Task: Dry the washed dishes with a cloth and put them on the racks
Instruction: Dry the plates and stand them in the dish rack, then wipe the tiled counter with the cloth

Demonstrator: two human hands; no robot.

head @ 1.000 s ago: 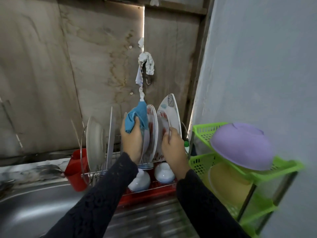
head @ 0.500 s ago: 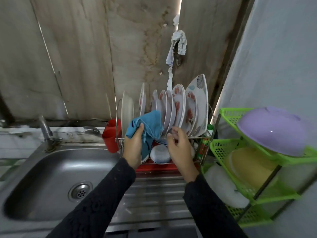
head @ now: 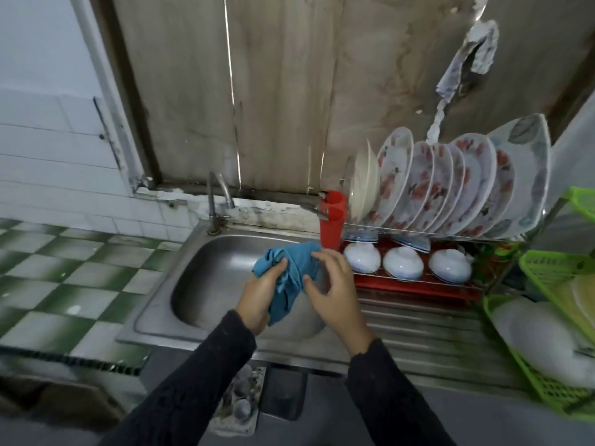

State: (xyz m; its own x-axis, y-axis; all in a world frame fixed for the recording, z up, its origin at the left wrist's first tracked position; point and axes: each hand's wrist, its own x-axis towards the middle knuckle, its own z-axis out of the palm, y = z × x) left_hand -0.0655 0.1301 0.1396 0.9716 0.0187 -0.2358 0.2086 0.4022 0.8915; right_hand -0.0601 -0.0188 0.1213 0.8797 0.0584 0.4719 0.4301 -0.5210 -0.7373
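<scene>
No dish in either hand, both over the sink (head: 206, 284), near side. Left hand (head: 257, 300): fingers clamped round the blue cloth (head: 291, 275), which is bunched above the basin. Right hand (head: 338, 294): fingers apart and loosely bent, thumb at the cloth's edge. I can't tell if it touches.

Risks as I judge them:
- A sloppy regrip drops the cloth into the basin, and a wet cloth smears instead of drying.
- Red cup (head: 331, 220) stands just right of the hands at the rack's left end. A reach across could knock it into the sink.
- Plates (head: 450, 188) stand on edge, packed and leaning, in the wire rack (head: 415, 279), far right. Pulling one may drag its neighbours.
- Bowls (head: 402, 262) lie upside down beneath and could roll if bumped.
- Green rack (head: 547, 265) at the right edge looks crowded, so placement there will be tight.
</scene>
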